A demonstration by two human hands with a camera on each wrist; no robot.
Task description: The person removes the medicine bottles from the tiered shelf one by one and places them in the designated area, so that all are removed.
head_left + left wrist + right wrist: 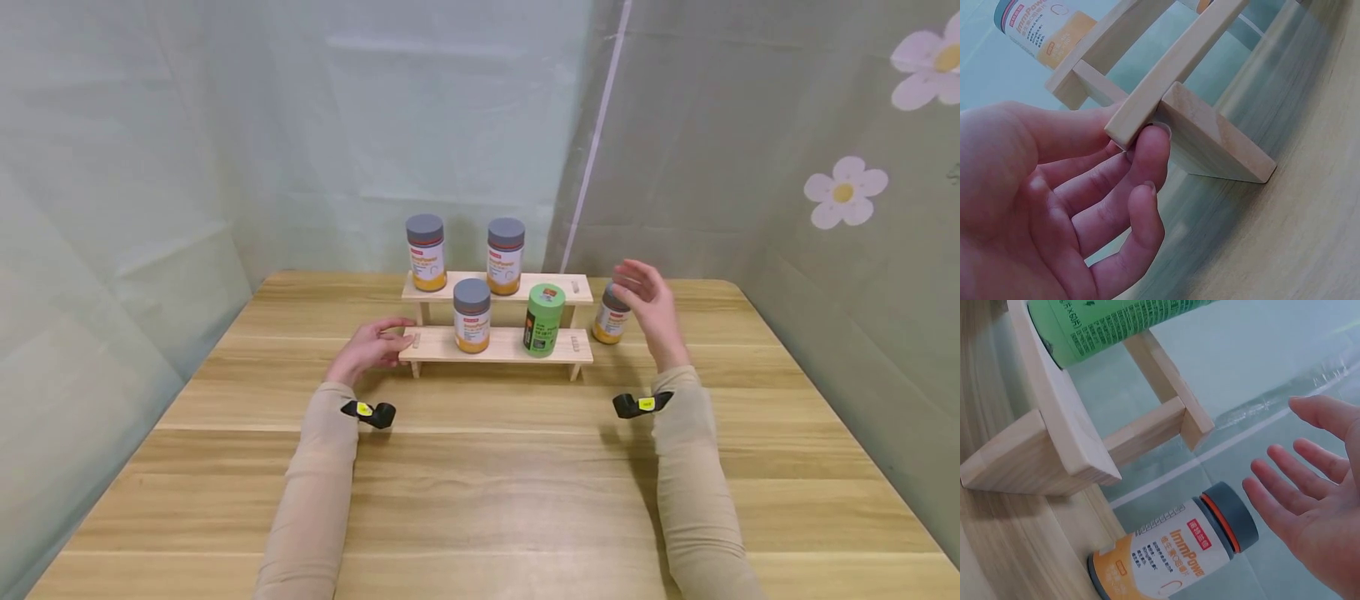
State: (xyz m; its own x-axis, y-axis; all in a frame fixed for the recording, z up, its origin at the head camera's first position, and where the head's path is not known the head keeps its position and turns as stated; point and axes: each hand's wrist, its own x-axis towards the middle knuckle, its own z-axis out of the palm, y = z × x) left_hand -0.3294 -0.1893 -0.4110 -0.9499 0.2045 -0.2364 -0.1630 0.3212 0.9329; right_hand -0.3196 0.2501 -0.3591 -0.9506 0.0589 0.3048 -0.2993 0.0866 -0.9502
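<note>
My left hand (372,343) pinches the left end of the lower board of a two-tier wooden shelf (498,345), thumb on top and fingertips under it, as the left wrist view shows. My right hand (647,302) is empty, its fingers spread apart. It is close by the lid of a grey-capped supplement bottle (1175,550) that stands on the table right of the shelf. A green bottle (543,321) and a grey-capped bottle (472,317) stand on the lower tier. The upper tier bears two more grey-capped bottles, one at the left (427,254) and one near the middle (506,257).
The wooden table (495,467) reaches back to a pale cloth backdrop (450,108). At the right hangs a grey curtain with white flowers (844,193). Each wrist wears a small black camera, one on the left sleeve (369,413) and one on the right (642,405).
</note>
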